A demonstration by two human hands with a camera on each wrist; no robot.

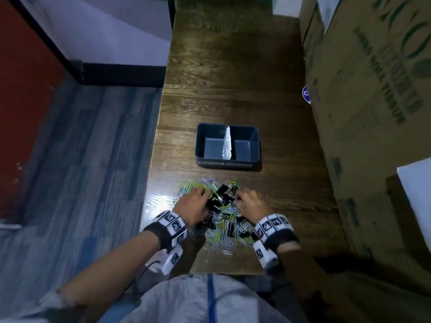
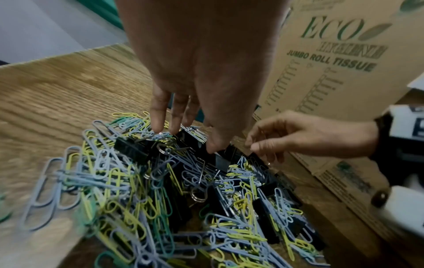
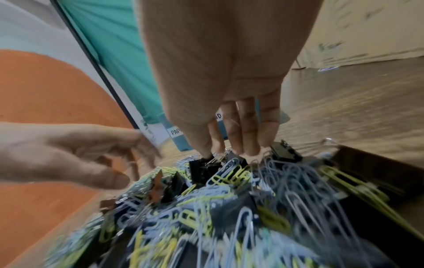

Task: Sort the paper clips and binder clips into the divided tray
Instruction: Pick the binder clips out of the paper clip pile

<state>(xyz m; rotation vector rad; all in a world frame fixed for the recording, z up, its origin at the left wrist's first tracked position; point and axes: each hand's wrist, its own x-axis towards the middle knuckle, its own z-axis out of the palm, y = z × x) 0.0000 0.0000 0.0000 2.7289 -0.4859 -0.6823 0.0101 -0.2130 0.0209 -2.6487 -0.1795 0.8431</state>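
Both hands reach into the pile of paper clips point(image 1: 219, 229) and black binder clips point(image 1: 221, 195) low on the tabletop point(image 1: 233, 78). The left hand point(image 1: 192, 203) and right hand point(image 1: 250, 203) have loose fingers touching clips. The divided tray point(image 1: 227, 164) sits just above.

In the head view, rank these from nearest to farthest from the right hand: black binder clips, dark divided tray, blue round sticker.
1. Black binder clips, just left of the right hand.
2. Dark divided tray, beyond the pile.
3. Blue round sticker, far right by the cardboard box.

brown cardboard box point(image 2: 339, 59): i read "eco", "jumbo roll tissue"
white label on blue tray front point(image 3: 175, 132): i read "pap", rest hidden
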